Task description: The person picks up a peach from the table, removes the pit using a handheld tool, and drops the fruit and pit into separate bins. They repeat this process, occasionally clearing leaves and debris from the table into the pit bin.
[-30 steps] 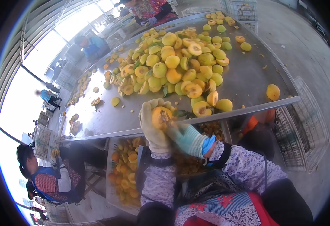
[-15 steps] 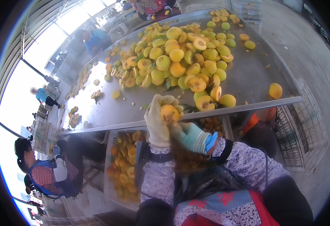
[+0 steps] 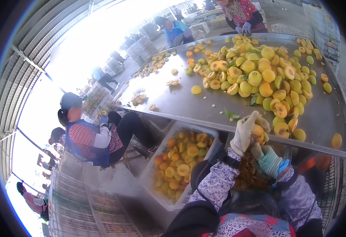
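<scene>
My left hand [image 3: 245, 134], in a white glove, is closed around a yellow peach [image 3: 257, 133] just past the table's near edge. My right hand [image 3: 268, 160], in a teal striped glove, presses up to the peach from below with its fingers curled. What those fingers grip is hidden. Beyond my hands, a heap of whole and halved peaches [image 3: 255, 78] covers much of the metal table [image 3: 188, 106]. A green leaf [image 3: 231, 114] lies on the table near my left hand. Under my hands is a container of brown scraps [image 3: 252, 173], partly covered by my arms.
A white crate [image 3: 147, 179] full of peach halves stands on the floor to my left. A seated person [image 3: 88, 138] holds a fruit beyond it. Two more people [image 3: 177, 33] work across the table. Stacked crates [image 3: 319, 27] stand at the far right.
My view has swung left, so the table and hands appear further right and the crate shows fully. Both hands stay together at the peach by the table edge.
</scene>
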Motion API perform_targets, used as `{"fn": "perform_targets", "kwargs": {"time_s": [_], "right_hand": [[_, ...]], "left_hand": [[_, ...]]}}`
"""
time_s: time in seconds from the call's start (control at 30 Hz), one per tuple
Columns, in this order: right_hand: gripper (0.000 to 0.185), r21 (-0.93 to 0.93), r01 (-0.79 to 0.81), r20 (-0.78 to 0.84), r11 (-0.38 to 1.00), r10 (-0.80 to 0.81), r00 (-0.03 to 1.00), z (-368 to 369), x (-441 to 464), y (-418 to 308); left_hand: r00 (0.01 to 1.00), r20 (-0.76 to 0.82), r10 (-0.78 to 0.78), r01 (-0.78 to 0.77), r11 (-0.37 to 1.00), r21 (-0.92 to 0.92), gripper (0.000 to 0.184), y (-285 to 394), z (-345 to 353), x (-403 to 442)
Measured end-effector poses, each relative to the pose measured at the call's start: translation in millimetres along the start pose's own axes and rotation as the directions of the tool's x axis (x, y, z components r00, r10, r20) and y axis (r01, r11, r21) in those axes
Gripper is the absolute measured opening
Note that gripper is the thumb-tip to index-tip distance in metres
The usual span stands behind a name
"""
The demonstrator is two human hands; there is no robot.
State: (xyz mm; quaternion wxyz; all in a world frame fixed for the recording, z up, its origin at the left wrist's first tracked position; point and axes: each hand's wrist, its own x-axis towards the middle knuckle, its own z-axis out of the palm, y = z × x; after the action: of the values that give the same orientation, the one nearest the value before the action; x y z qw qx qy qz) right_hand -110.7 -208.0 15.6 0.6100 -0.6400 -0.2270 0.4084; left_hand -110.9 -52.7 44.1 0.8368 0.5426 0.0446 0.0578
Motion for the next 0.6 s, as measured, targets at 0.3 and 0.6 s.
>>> {"fn": "perform_targets", "kwargs": {"time_s": [0.3, 0.6], "right_hand": [[0.037, 0.558, -0.086, 0.094, 0.825, 0.04, 0.995, -13.0, -12.3, 33.3], [0.038, -0.965, -0.117, -0.105, 0.233, 0.061, 0.993, -18.8, 14.5, 55.4]], "left_hand": [[0.996, 0.058, -0.062, 0.083, 0.853, -0.515, 0.049, -28.0, 9.3, -5.6], [0.931, -0.323, 0.169, -0.308, 0.838, -0.45, 0.047, 33.9, -114.7, -50.7]]}}
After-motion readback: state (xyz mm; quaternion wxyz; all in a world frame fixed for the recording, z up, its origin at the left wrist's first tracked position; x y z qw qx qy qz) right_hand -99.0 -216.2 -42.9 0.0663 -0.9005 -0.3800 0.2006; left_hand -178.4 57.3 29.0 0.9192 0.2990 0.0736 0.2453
